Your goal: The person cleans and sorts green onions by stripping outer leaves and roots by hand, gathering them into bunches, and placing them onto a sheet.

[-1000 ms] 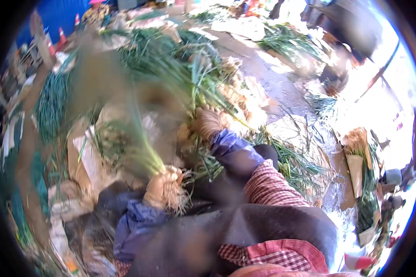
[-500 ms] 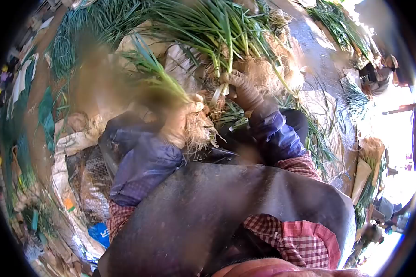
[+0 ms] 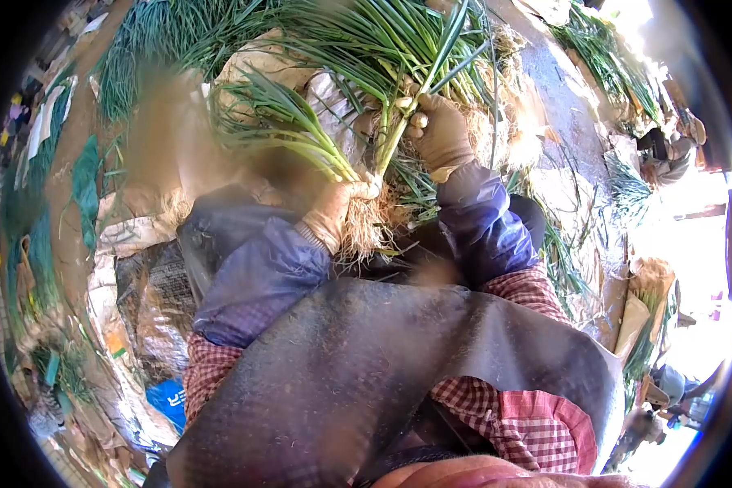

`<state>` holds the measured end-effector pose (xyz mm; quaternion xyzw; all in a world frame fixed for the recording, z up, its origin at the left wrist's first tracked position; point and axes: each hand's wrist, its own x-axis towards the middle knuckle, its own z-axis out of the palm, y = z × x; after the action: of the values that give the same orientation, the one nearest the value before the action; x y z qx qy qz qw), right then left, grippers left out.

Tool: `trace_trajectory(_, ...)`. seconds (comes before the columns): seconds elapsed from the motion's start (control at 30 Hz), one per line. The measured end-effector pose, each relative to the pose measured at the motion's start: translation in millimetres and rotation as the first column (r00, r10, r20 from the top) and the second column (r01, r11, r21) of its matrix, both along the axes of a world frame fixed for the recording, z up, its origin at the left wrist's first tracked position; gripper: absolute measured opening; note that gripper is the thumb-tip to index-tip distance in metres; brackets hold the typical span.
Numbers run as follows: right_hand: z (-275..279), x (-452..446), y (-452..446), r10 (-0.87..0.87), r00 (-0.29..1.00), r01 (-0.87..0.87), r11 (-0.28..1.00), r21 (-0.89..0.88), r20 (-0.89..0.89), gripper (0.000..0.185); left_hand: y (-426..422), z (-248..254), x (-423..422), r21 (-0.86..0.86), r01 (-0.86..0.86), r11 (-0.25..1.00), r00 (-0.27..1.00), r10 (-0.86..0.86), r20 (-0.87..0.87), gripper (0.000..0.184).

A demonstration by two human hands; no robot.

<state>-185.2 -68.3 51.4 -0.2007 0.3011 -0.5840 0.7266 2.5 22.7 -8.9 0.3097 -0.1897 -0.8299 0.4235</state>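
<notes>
My gloved left hand (image 3: 335,209) is closed around a bunch of spring onions (image 3: 325,150). Their green leaves fan up and to the left, and pale stringy roots (image 3: 364,230) hang below the fist. A single spring onion (image 3: 395,140) slants from my gloved right hand (image 3: 445,137), which pinches its stem; its root end meets the bunch at my left fingers. Just beyond both hands lies a large heap of spring onions (image 3: 374,45), with its roots (image 3: 484,134) towards the right.
A dark apron (image 3: 366,358) covers my lap. More green leaves (image 3: 130,73) spread at the upper left. To the right stands a wrapped bundle (image 3: 649,285), and another green pile (image 3: 606,61) lies farther back. Blue packaging (image 3: 169,400) sits at the lower left.
My right hand has moved up slightly, and the spring onion in it now slants down to my left hand. My left hand has shifted a little right with its bunch.
</notes>
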Motion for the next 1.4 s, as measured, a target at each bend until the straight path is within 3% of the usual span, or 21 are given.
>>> trace_trajectory(0.07, -13, -4, -5, -0.039, 0.996, 0.040, 0.999, 0.015, -0.085, 0.004, 2, 1, 0, -0.013, 0.001, 1.000, 0.998, 0.000, 0.065, 0.020)
trace_trajectory(0.1, -22, -4, -5, -0.275, 0.783, -0.001, 0.896, -0.444, -0.558, 0.004, 4, 1, 1, -0.006, -0.007, 1.000, 0.998, 0.007, 0.062, 0.020)
trace_trajectory(0.2, -28, -17, 6, -0.482, 0.351, -0.290, 0.759, -0.583, -0.803, 0.005, 4, 9, 1, 0.030, -0.017, 0.999, 0.990, 0.021, -0.136, 0.018)
trace_trajectory(0.27, -11, -5, 20, 0.047, 0.724, -0.139, 0.987, -0.078, -0.688, 0.009, 7, 21, 0, 0.123, -0.042, 0.992, 0.996, 0.052, -0.078, 0.015)
trace_trajectory(0.37, -56, -3, 22, -0.179, 0.222, -0.583, 0.763, -0.278, -0.959, 0.006, 3, 8, 1, 0.043, -0.079, 0.996, 0.995, 0.081, -0.050, 0.016)
trace_trajectory(0.47, -55, 3, 43, -0.362, -0.238, -0.872, 0.489, 0.034, -0.901, 0.015, 4, 15, 5, 0.163, -0.056, 0.985, 0.995, 0.069, -0.074, 0.015)
trace_trajectory(0.57, -92, -4, 62, -0.273, -0.546, -0.817, 0.382, 0.432, -0.792, 0.023, 8, 35, 6, 0.090, -0.139, 0.986, 0.990, 0.137, 0.026, 0.015)
trace_trajectory(0.6, -92, 1, 71, -0.265, -0.700, -0.712, 0.337, 0.616, -0.663, 0.028, 7, 27, 5, 0.171, -0.087, 0.981, 0.924, 0.144, -0.356, 0.018)
trace_trajectory(0.7, -63, -21, 61, -0.102, -0.757, -0.648, 0.245, 0.721, -0.646, 0.033, 2, 1, 12, 0.131, -0.087, 0.988, 0.937, 0.126, -0.326, 0.020)
trace_trajectory(0.77, -127, -55, 31, 0.255, -0.164, -0.798, 0.533, 0.280, -0.953, 0.041, 10, 11, 4, 0.165, -0.056, 0.985, 0.880, 0.127, -0.457, 0.020)
trace_trajectory(0.83, -63, -25, 32, 0.558, 0.561, -0.560, 0.800, 0.217, -0.611, 0.049, 7, -3, -2, 0.164, -0.027, 0.986, 0.937, 0.082, -0.339, 0.016)
trace_trajectory(0.87, -56, -15, 26, 0.575, 0.748, -0.535, 0.818, 0.212, -0.331, 0.053, 6, -1, -7, 0.138, -0.014, 0.990, 0.971, 0.047, -0.236, 0.015)
trace_trajectory(0.93, -89, -8, 2, 0.616, 0.744, -0.549, 0.785, 0.288, -0.259, 0.036, 2, -5, -12, 0.125, 0.073, 0.990, 0.991, -0.057, -0.123, 0.018)
trace_trajectory(0.97, -99, 1, 0, 0.502, 0.612, -0.592, 0.803, 0.067, -0.611, 0.034, 2, 1, -14, 0.156, 0.050, 0.986, 0.997, -0.039, -0.072, 0.015)
trace_trajectory(1.0, -93, 7, -5, 0.151, 0.243, -0.804, 0.584, -0.112, -0.958, 0.031, 4, 6, -16, 0.188, 0.022, 0.982, 1.000, -0.019, -0.020, 0.013)
trace_trajectory(1.03, -87, 12, -9, -0.464, 0.013, -0.908, 0.366, -0.205, -0.886, 0.029, 4, 2, -16, 0.146, 0.004, 0.989, 0.999, -0.010, 0.041, 0.009)
trace_trajectory(1.07, -83, 16, -6, -0.575, -0.192, -0.917, 0.393, -0.063, -0.795, 0.023, 6, 2, -15, 0.111, 0.016, 0.994, 0.997, -0.024, 0.075, 0.007)
trace_trajectory(1.13, -81, 25, -6, -0.300, -0.473, -0.687, 0.715, 0.133, -0.828, 0.023, 6, -2, -19, 0.060, -0.123, 0.991, 0.979, 0.111, 0.169, 0.007)
trace_trajectory(1.2, -73, 16, 1, -0.405, -0.363, -0.660, 0.747, -0.076, -0.839, 0.027, 8, 4, -18, 0.131, -0.099, 0.986, 0.993, 0.089, 0.080, 0.007)
trace_trajectory(1.33, -18, 30, 11, -0.561, -0.601, -0.769, 0.601, 0.219, -0.570, 0.026, 15, 33, -15, 0.167, 0.002, 0.986, 0.995, 0.015, -0.101, 0.011)
trace_trajectory(1.4, 15, 52, 21, -0.266, -0.788, -0.514, 0.780, 0.356, -0.555, 0.027, 10, 19, -17, 0.188, -0.018, 0.982, 0.999, 0.026, -0.041, 0.014)
